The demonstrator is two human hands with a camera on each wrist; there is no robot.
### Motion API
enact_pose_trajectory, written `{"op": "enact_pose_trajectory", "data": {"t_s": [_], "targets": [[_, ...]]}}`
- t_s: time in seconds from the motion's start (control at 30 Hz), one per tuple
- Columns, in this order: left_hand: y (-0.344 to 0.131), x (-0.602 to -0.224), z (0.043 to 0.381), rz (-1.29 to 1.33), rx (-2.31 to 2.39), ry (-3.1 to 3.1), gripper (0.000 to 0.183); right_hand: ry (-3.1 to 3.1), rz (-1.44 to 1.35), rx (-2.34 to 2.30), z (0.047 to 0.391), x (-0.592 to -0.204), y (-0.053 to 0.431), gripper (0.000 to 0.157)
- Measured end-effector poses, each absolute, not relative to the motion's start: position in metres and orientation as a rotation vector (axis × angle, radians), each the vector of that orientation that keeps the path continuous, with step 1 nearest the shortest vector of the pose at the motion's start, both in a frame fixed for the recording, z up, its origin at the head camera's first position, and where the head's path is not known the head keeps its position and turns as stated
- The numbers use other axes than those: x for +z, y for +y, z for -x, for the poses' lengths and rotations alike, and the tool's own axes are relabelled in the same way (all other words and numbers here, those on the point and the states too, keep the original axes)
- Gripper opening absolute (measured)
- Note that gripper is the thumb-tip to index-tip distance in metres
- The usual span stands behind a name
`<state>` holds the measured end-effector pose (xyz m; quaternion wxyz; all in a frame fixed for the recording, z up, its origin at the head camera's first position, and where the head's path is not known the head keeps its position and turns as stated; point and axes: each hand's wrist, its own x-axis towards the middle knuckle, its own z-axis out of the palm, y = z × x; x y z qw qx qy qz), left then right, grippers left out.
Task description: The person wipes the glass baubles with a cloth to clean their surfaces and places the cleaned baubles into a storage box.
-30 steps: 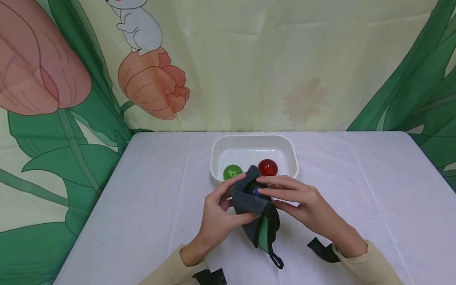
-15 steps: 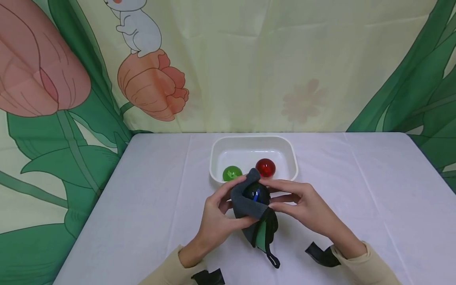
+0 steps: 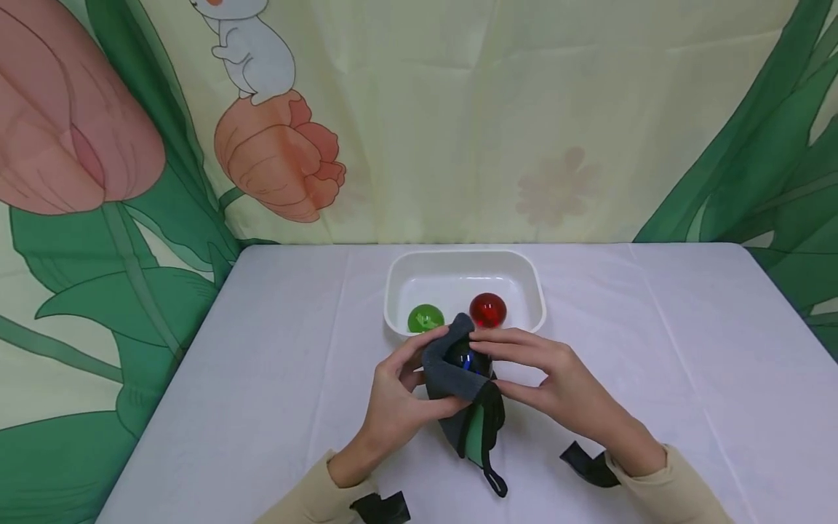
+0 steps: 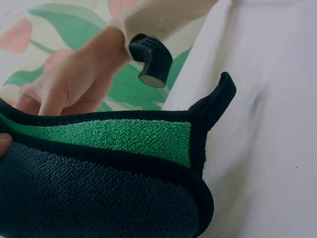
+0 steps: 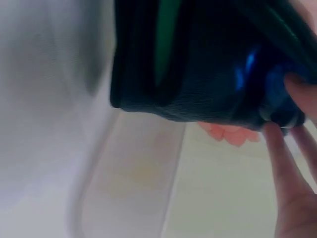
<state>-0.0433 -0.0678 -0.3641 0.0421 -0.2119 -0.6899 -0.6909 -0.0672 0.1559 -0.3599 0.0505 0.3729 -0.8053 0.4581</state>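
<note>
My left hand grips a dark grey cloth with black edging and a hanging loop. Its green side shows between the folded layers in the left wrist view. A shiny dark blue ball sits in the cloth's upper fold, partly wrapped. From the right, my right hand holds the ball, fingers over its top and thumb low at its side by the cloth's edge. The right wrist view shows those fingertips on the glossy blue surface.
Just beyond my hands stands a white tray holding a green ball and a red ball. A white cloth covers the table. Behind it hangs a curtain printed with flowers.
The right fingers have shifted round the blue ball, first lowering to its side, then lifting back over its top. The cloth stays in the left hand, moved slightly toward me.
</note>
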Motion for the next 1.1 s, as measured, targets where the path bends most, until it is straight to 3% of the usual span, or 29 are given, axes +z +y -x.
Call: {"op": "enact_pose_trajectory", "data": {"t_s": [0.23, 0.5, 0.77, 0.97, 1.1], "targets": [[-0.067, -0.364, 0.044, 0.647, -2.115, -2.108, 0.066, -2.407, -1.154, 1.329, 0.065, -0.365, 0.155, 0.047], [-0.068, -0.373, 0.048, 0.767, -2.109, -2.048, 0.070, -2.401, -1.062, 1.474, 0.062, -0.363, 0.153, 0.058], [-0.067, -0.385, 0.054, 0.854, -2.133, -1.985, 0.073, -2.439, -0.935, 1.580, 0.057, -0.358, 0.154, 0.054], [-0.067, -0.387, 0.055, 0.875, -2.141, -1.966, 0.073, -2.377, -1.006, 1.439, 0.057, -0.356, 0.156, 0.057], [-0.067, -0.383, 0.054, 0.862, -2.146, -1.955, 0.071, -2.214, -1.197, 1.292, 0.059, -0.354, 0.155, 0.040]]}}
